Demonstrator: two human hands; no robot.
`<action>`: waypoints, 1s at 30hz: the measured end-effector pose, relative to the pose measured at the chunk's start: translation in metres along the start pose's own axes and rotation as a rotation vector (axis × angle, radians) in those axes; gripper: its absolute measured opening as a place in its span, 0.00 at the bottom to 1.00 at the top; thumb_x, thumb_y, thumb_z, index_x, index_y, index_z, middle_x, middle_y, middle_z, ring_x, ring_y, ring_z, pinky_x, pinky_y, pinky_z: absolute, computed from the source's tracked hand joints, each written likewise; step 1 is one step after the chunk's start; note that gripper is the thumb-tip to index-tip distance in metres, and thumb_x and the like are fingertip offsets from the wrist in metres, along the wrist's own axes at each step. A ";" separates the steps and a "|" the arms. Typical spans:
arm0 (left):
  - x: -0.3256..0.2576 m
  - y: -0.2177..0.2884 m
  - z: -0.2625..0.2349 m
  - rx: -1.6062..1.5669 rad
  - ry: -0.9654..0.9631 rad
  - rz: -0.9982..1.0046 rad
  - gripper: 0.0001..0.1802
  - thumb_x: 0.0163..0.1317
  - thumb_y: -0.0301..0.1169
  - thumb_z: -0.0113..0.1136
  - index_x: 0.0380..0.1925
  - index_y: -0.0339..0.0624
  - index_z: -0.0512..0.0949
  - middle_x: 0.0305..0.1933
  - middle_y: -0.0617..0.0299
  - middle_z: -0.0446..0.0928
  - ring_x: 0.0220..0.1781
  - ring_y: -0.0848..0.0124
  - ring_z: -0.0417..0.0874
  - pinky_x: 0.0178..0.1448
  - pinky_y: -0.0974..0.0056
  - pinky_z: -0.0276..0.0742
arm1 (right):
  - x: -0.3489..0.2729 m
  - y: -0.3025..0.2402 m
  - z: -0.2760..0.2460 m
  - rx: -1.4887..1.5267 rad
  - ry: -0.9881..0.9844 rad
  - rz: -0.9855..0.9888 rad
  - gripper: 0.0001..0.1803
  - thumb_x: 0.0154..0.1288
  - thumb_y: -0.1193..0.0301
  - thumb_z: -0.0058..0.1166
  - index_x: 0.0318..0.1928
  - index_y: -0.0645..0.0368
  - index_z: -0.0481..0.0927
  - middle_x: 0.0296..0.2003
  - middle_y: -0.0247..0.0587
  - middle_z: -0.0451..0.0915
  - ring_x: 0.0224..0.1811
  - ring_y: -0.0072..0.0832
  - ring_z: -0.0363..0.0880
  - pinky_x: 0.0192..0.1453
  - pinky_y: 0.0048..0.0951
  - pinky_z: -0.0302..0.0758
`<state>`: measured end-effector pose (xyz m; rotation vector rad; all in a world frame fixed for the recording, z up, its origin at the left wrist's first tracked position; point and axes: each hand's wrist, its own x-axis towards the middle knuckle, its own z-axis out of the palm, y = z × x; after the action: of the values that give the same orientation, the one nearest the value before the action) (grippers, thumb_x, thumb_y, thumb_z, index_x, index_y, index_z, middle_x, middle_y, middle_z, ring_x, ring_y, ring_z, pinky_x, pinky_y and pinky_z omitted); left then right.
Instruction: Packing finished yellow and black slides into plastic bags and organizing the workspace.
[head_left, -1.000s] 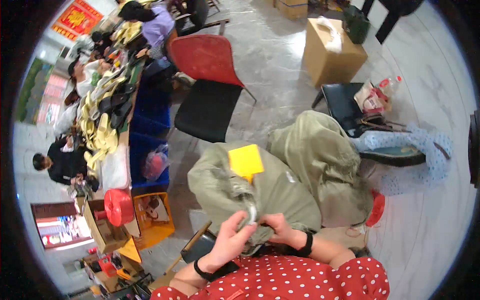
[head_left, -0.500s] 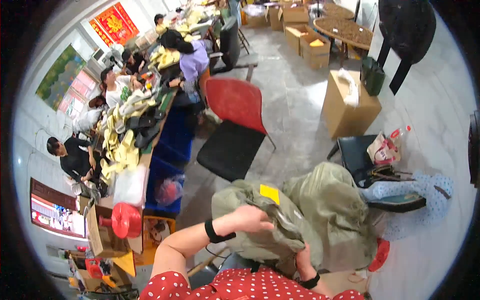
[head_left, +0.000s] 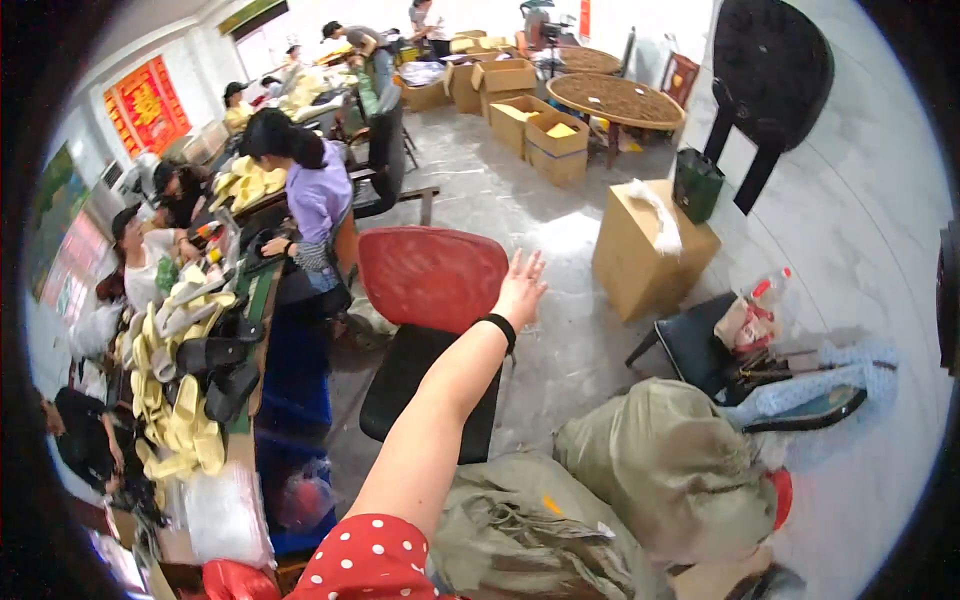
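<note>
Honestly, your left hand [head_left: 520, 288] is spread wide open and holding nothing, right by the red chair back [head_left: 432, 275]. Can't see your right hand. That chair's nearest on the floor: looks rigid, light-ish; grab the backrest's top edge.

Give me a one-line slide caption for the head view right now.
Left hand stretched out, fingers spread, toward a red-backed chair, above olive-green sacks on a busy workshop floor.
</note>
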<state>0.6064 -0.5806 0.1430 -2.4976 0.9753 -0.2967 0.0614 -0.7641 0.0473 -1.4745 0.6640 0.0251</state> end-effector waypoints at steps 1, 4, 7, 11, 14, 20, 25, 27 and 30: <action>-0.005 -0.008 0.029 -0.029 -0.011 -0.057 0.45 0.43 0.62 0.67 0.64 0.63 0.71 0.75 0.50 0.56 0.81 0.54 0.41 0.78 0.37 0.30 | -0.007 0.002 0.012 0.029 0.026 -0.002 0.25 0.63 0.62 0.53 0.57 0.62 0.76 0.52 0.46 0.79 0.53 0.36 0.77 0.57 0.37 0.73; -0.034 -0.038 0.092 -0.043 -0.166 -0.219 0.44 0.44 0.62 0.67 0.64 0.64 0.71 0.73 0.51 0.61 0.80 0.54 0.41 0.77 0.36 0.28 | 0.003 0.002 0.033 0.122 0.066 -0.012 0.25 0.63 0.62 0.52 0.58 0.62 0.75 0.52 0.46 0.79 0.54 0.37 0.76 0.58 0.38 0.73; -0.033 -0.039 0.073 -0.034 -0.124 -0.091 0.36 0.52 0.52 0.65 0.64 0.62 0.71 0.72 0.48 0.62 0.80 0.52 0.44 0.78 0.37 0.32 | 0.001 0.006 0.031 0.199 0.185 -0.043 0.26 0.62 0.62 0.52 0.58 0.62 0.75 0.53 0.47 0.78 0.54 0.37 0.76 0.58 0.38 0.72; -0.007 -0.037 0.068 -0.093 0.190 0.033 0.35 0.56 0.50 0.63 0.65 0.61 0.69 0.76 0.56 0.56 0.80 0.56 0.43 0.79 0.43 0.40 | -0.016 0.023 0.050 0.330 0.237 -0.010 0.26 0.62 0.61 0.51 0.59 0.62 0.75 0.53 0.47 0.78 0.55 0.38 0.76 0.58 0.39 0.72; 0.018 -0.034 0.054 -0.047 0.142 0.174 0.36 0.56 0.54 0.62 0.65 0.62 0.70 0.78 0.63 0.52 0.81 0.59 0.40 0.80 0.43 0.36 | -0.042 0.035 0.051 0.424 0.319 0.023 0.27 0.62 0.61 0.51 0.59 0.62 0.74 0.54 0.47 0.77 0.55 0.39 0.76 0.59 0.39 0.72; 0.034 -0.037 0.091 -0.020 -0.241 0.029 0.36 0.55 0.61 0.60 0.63 0.63 0.73 0.73 0.62 0.62 0.81 0.57 0.40 0.77 0.34 0.26 | -0.049 0.049 0.038 0.616 0.496 -0.013 0.28 0.62 0.60 0.50 0.60 0.62 0.73 0.55 0.48 0.77 0.56 0.40 0.75 0.59 0.40 0.72; 0.031 -0.047 0.118 0.200 -0.153 0.048 0.23 0.58 0.49 0.57 0.52 0.55 0.82 0.66 0.66 0.71 0.76 0.61 0.53 0.78 0.35 0.32 | -0.091 0.071 0.046 0.767 0.635 0.030 0.29 0.62 0.59 0.50 0.60 0.62 0.73 0.56 0.49 0.76 0.56 0.41 0.75 0.60 0.41 0.71; 0.019 -0.064 0.131 0.159 -0.108 0.056 0.20 0.58 0.45 0.56 0.48 0.55 0.85 0.64 0.66 0.72 0.75 0.60 0.55 0.78 0.34 0.32 | -0.110 0.074 0.052 0.826 0.661 0.064 0.29 0.62 0.59 0.49 0.60 0.62 0.73 0.56 0.49 0.76 0.57 0.41 0.74 0.60 0.41 0.71; -0.002 -0.085 0.134 0.158 -0.130 0.061 0.21 0.56 0.47 0.57 0.47 0.57 0.85 0.63 0.66 0.73 0.75 0.59 0.57 0.78 0.34 0.31 | -0.121 0.071 0.054 0.908 0.693 0.083 0.30 0.62 0.59 0.49 0.61 0.62 0.72 0.56 0.50 0.75 0.57 0.42 0.74 0.60 0.42 0.71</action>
<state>0.7018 -0.4809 0.0652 -2.3092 0.9358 -0.1827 -0.0460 -0.6601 0.0321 -0.5423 1.1011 -0.6674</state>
